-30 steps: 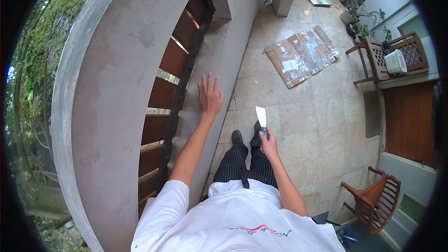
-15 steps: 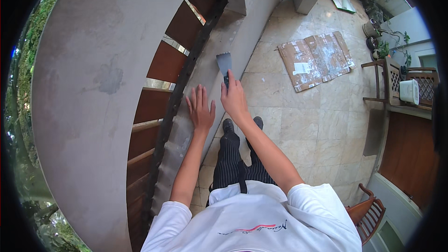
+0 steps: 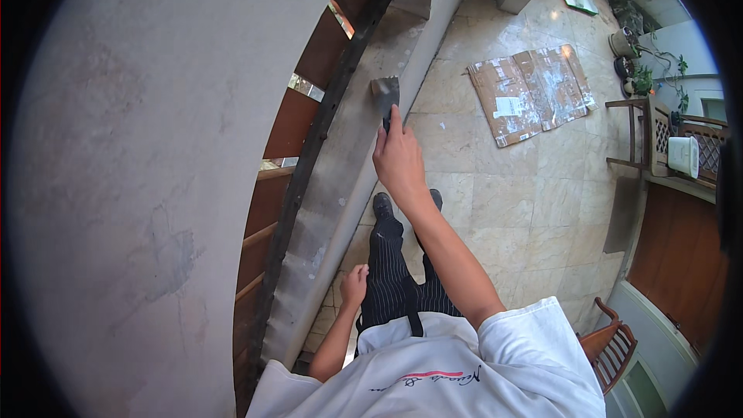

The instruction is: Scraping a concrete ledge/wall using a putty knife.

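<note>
A putty knife with a broad metal blade is gripped in my right hand, the index finger stretched along it toward the blade. Its blade is over the grey ledge at the foot of the slatted opening; whether it touches the surface I cannot tell. My left hand hangs low beside my striped trousers, near the ledge's right edge. Its fingers are curled in, and nothing shows in them. Pale specks mark the ledge.
A grey wall with a darker patch rises at left, beside brown slats in a dark frame. Flattened, paint-stained cardboard lies on the tiled floor. Potted plants, a wooden bench and a chair stand at right.
My left hand has left the ledge, pulled back toward my body and curled its fingers. My right hand has moved slightly forward and right, with the putty knife's blade turned. The view has shifted left.
</note>
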Available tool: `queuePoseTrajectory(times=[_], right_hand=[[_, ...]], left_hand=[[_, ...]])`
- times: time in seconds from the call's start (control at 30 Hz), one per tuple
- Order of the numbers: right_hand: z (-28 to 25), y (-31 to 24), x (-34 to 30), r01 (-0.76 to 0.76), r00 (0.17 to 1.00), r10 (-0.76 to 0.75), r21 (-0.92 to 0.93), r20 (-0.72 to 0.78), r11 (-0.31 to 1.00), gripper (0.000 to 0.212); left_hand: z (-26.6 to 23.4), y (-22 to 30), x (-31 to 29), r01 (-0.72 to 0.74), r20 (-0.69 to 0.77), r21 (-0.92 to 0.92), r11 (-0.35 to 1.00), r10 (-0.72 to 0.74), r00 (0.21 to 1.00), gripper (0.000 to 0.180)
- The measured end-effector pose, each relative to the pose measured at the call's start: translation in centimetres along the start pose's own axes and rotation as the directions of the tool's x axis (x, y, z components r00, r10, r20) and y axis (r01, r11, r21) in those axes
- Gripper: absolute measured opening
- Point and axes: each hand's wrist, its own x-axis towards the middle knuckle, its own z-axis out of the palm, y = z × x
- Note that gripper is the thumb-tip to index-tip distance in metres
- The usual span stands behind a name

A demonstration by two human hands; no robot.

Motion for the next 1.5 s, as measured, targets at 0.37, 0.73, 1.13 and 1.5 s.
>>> queuePoseTrajectory(times=[0.37, 0.73, 1.13, 1.5], right_hand=[[-0.8, 1.8, 3.0, 0.107, 0.988, -0.096, 0.088, -0.123, 0.990, 0.045], [-3.3, 1.1, 6.0, 0.104, 0.986, -0.101, 0.014, -0.131, 0.995, 0.045], [-4.7, 2.0, 10.9, 0.107, 0.984, -0.111, -0.036, -0.141, 0.994, 0.047], [-9.4, 5.7, 10.9, 0.137, 0.986, -0.143, -0.076, -0.091, 0.988, 0.047]], left_hand=[[-4.7, 7.1, 1.2, -0.175, -0.193, 0.036, 0.984, 0.178, 0.965, 0.034], [-11.0, 22.1, 13.2, -0.685, -0.335, 0.410, 0.602, 0.798, 0.500, 0.031], [-10.3, 21.9, 14.0, -0.674, -0.267, 0.567, 0.473, 0.880, 0.393, 0.029], [-10.5, 21.5, 14.1, -0.638, -0.278, 0.605, 0.476, 0.878, 0.390, 0.027]])
